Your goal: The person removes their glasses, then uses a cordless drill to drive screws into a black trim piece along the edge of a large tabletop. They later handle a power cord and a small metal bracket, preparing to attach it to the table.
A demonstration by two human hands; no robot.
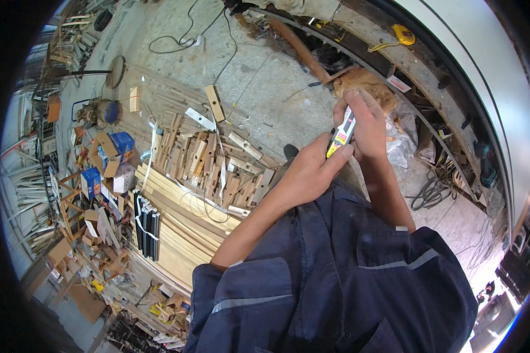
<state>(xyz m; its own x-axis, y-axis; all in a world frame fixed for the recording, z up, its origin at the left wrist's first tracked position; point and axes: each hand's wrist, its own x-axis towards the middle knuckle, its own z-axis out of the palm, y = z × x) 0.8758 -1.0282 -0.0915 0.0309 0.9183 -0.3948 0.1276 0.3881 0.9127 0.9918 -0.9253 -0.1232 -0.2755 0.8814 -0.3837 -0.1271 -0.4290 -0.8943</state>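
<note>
Both my hands are raised in front of my dark blue jacket, closed on one slim stick-shaped item (342, 133) in white, black and yellow with a label along its side. My left hand (313, 169) grips the lower yellow end between thumb and fingers. Around the upper end and the right side are the fingers of my right hand (368, 126). The item slants up to the right. Its top tip is partly covered by my fingers, and its exact kind cannot be made out.
On the bench (359, 29) at the upper right lies a yellow tape measure (403, 35). Drilled wood blocks (203, 159) and long planks (176, 217) are piled on the left, near cardboard boxes (103, 153). A coiled cable (433, 191) and clear plastic (401, 144) lie at right.
</note>
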